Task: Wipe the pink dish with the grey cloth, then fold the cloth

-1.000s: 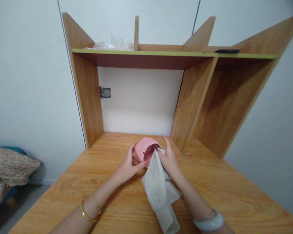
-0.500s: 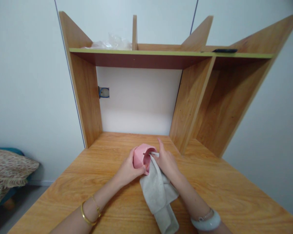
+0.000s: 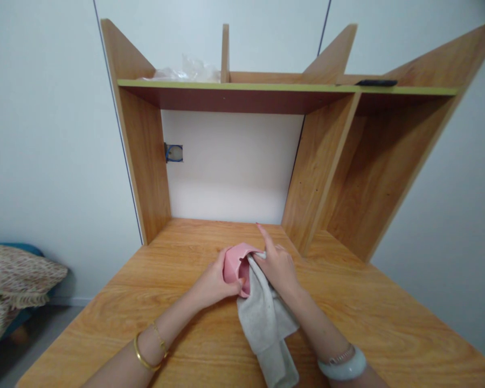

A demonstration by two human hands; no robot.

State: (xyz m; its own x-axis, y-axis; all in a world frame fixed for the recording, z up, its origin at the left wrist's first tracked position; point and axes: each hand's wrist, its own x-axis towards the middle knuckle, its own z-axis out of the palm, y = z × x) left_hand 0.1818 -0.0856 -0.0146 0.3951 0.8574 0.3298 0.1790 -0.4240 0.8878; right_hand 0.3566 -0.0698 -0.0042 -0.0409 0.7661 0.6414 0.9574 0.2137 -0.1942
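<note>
A pink faceted pot-like container (image 3: 233, 262) is tilted on its side above the desk, its opening turned toward the right. My left hand (image 3: 217, 278) is closed around its left side, with the thumb at the rim. A light grey cloth (image 3: 259, 318) hangs from the opening and drapes down toward the desk. My right hand (image 3: 278, 265) pinches the top of the cloth at the container's upper rim, its index finger stretched out and pointing away. The cloth hides part of the container's inside.
The wooden desk (image 3: 145, 302) carries a shelf unit with an upper board (image 3: 242, 85). A clear plastic bag (image 3: 189, 71) and a flat black object (image 3: 375, 83) lie on that board. An open wall socket box (image 3: 173, 153) is at the back left; a patterned cushion (image 3: 22, 275) is at far left.
The container has turned slightly and sits a little lower in view. My right hand has shifted with the cloth along the rim, and the cloth covers more of the opening's upper edge.
</note>
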